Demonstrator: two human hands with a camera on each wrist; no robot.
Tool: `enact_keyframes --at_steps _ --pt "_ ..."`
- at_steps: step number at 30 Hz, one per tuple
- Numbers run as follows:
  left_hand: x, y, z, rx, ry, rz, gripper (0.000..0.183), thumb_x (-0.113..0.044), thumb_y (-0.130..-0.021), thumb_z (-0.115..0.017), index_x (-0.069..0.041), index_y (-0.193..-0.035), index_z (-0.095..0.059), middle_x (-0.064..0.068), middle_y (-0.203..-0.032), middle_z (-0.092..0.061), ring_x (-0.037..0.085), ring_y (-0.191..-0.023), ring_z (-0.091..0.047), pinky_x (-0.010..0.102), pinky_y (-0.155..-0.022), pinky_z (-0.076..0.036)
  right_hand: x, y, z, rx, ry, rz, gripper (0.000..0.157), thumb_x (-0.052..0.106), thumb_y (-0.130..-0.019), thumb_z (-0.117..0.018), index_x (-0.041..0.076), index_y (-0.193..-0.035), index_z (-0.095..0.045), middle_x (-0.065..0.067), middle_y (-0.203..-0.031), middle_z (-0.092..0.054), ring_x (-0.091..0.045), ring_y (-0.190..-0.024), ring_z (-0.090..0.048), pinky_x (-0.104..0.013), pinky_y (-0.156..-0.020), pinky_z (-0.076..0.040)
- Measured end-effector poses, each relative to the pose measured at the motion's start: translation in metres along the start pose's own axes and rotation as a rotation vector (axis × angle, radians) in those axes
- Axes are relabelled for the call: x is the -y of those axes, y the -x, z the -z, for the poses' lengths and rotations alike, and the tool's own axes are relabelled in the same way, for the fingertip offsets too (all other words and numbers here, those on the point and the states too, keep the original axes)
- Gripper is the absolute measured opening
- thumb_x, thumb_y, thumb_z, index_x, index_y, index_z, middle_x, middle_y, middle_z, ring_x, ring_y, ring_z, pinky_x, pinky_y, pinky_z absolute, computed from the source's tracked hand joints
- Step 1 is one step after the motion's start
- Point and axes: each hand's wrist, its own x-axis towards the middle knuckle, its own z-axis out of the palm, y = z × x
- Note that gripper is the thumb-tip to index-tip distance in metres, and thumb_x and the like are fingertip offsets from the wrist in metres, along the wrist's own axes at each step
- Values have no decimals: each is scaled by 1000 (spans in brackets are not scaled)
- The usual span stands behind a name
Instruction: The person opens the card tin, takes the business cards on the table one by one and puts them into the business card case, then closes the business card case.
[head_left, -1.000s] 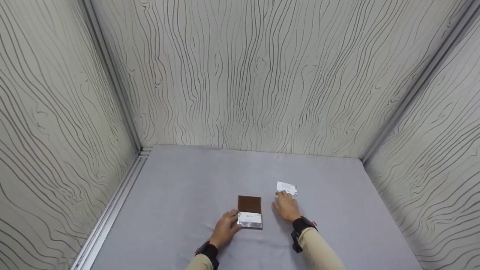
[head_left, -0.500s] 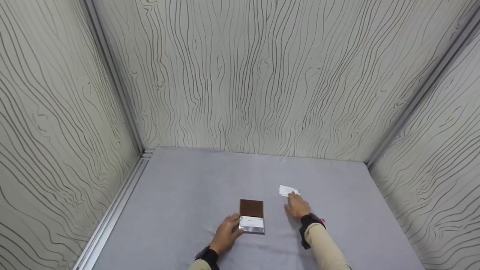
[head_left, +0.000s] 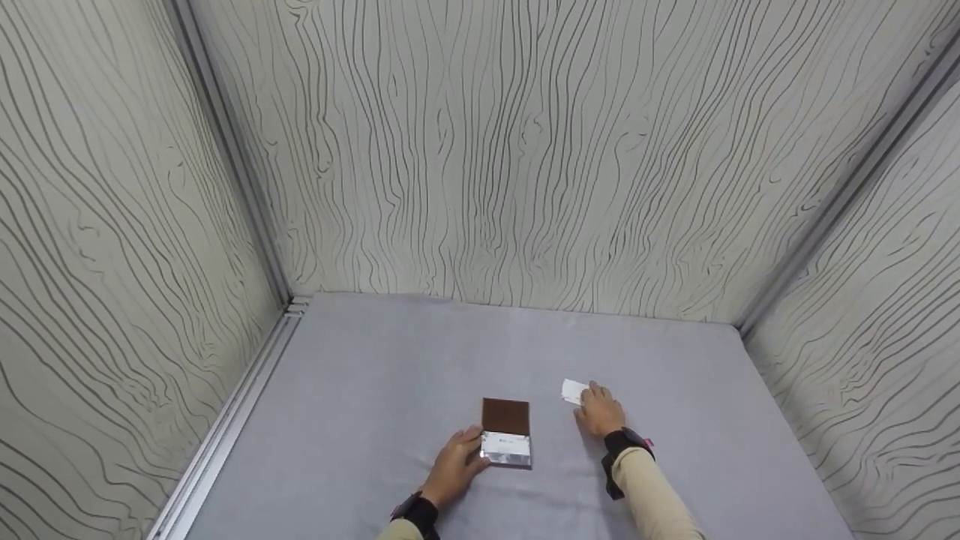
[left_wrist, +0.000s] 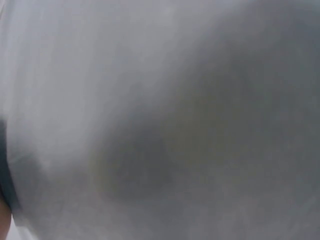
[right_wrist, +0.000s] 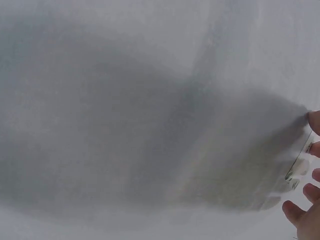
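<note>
An open brown card holder (head_left: 505, 415) lies flat on the cloth in the head view, with a printed white card (head_left: 504, 442) behind its shiny lower pocket. At its left edge, my left hand (head_left: 452, 466) grips it, fingers above and thumb below. My right hand (head_left: 600, 412) is over a second white card (head_left: 574, 390), to the right of the holder. Its bent fingers reach across the right part of this card and cover it; the thumb is by the near edge. In the right wrist view, fingertips (right_wrist: 311, 192) and a bit of the greenish-printed card (right_wrist: 300, 167) show at the right border.
A grey cloth (head_left: 390, 360) covers the table. Wood-grain patterned panels (head_left: 480, 150) stand at the back and both sides. A metal rail (head_left: 225, 420) runs along the left edge. The left wrist view shows mostly blurred grey cloth.
The right hand first shifts right over the loose card, then its fingers bend over the card's right part; the card has come slightly nearer. The left hand stays at the card holder.
</note>
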Motion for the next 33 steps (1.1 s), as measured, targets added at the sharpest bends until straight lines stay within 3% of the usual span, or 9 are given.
enact_keyframes --at_steps 6,11,19,22,28,33 --pt "1 -1 0 2 0 19 47 -19 -90 -72 10 -125 -62 21 -136 -57 41 -126 -52 53 -108 -39 -5 -1 -2 -63 -6 38 27 10 -85 -74 -5 -100 -57 -20 -94 -60 -42 -90 -60 -58 -75 -52" --pt "0 -1 0 14 9 31 47 -17 -90 -72 11 -126 -61 22 -137 -56 41 -128 -51 52 -109 -37 -12 -3 -6 -66 -13 1 34 14 -81 -79 -1 -102 -57 -20 -96 -56 -42 -94 -56 -58 -74 -50" --pt "-1 0 -2 -17 5 -3 44 -14 -89 -72 13 -123 -62 24 -134 -57 40 -125 -53 55 -107 -38 -15 0 -5 4 -77 -122 48 24 -79 -83 -4 -110 -59 -22 -98 -52 -41 -98 -48 -58 -82 -45" --pt "-2 1 -2 -8 12 15 45 -13 -89 -72 13 -124 -61 23 -135 -57 39 -126 -53 54 -108 -37 -16 2 -4 11 -88 -142 50 27 -79 -83 -4 -110 -61 -21 -100 -52 -39 -99 -46 -57 -83 -44" --pt "-2 1 -1 -1 20 35 45 -14 -89 -71 12 -125 -61 22 -136 -56 39 -127 -52 54 -108 -37 -15 4 -3 -79 -141 -106 32 21 -85 -77 -1 -102 -62 -19 -101 -54 -40 -100 -49 -59 -80 -46" --pt "-1 1 0 -9 -17 -1 44 -14 -89 -72 12 -123 -62 24 -134 -57 39 -126 -53 53 -109 -37 -11 4 -3 -174 -289 -12 13 5 -86 -70 -1 -92 -60 -12 -86 -58 -31 -83 -56 -49 -71 -49"
